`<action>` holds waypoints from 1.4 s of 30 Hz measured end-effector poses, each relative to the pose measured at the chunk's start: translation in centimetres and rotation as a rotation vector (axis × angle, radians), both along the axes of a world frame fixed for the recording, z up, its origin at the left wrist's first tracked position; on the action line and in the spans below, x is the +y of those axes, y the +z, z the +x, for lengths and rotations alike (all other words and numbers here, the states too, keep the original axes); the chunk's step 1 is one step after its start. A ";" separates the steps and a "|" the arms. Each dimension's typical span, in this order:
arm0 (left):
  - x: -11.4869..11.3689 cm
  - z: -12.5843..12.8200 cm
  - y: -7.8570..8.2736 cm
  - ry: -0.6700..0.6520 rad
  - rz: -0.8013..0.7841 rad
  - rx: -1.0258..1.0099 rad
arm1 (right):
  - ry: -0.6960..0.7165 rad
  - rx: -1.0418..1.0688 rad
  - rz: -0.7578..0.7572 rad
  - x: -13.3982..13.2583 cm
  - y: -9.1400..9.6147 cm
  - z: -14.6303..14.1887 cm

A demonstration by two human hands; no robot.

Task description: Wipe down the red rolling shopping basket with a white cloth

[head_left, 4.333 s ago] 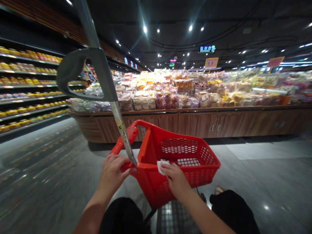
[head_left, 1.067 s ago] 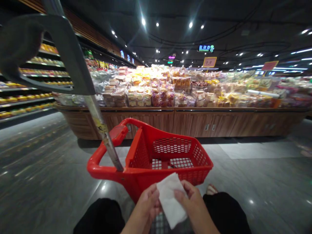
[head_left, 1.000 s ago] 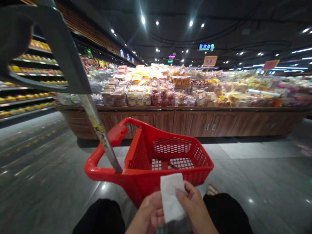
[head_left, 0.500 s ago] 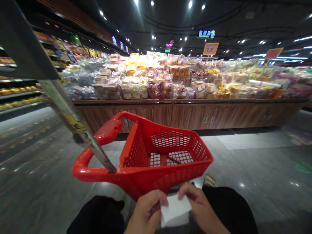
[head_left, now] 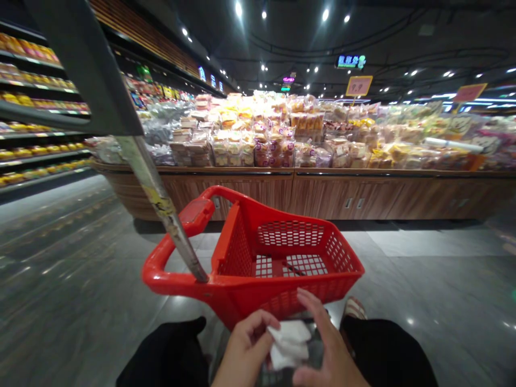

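Pinching the tissue by its left side with the left hand, nearer of the 2; no clear long axis. Low, this side of the cart. Holding the right hand spread just right of the tissue, gripping nothing.

We face a long wood-grained counter with a rounded left corner, heaped to its front edge with bagged food and standing on a glossy grey floor. Past the counter's left corner we see shelves of mostly yellow goods, with wooden slats above. Over us spreads a black ceiling with bright spotlights, and a lit sign and an orange-bordered price card show above the counter's heaped top.
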State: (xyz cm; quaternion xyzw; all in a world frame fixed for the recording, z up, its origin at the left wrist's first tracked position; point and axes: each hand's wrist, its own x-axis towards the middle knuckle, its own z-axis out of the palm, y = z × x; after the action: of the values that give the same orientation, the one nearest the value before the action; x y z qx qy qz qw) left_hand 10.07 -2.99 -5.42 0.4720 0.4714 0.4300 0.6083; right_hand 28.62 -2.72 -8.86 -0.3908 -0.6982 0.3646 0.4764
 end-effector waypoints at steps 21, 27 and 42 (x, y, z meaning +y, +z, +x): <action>0.5 0.4 0.0 -0.056 -0.422 -0.607 | 0.072 -0.451 0.691 0.8 -1.5 -0.9; 0.3 0.6 -0.1 -0.019 -0.236 -0.273 | 0.139 -0.213 0.393 1.4 2.2 -0.8; 3.6 -10.1 4.9 0.753 1.085 1.399 | -0.128 -0.414 0.455 5.6 3.8 -10.6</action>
State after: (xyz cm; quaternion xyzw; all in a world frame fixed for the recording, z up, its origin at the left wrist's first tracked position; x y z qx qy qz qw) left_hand -0.03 0.61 -0.51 0.6566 0.5850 0.3778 -0.2897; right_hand 18.02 2.90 -5.01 -0.3833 -0.8179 0.0811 0.4214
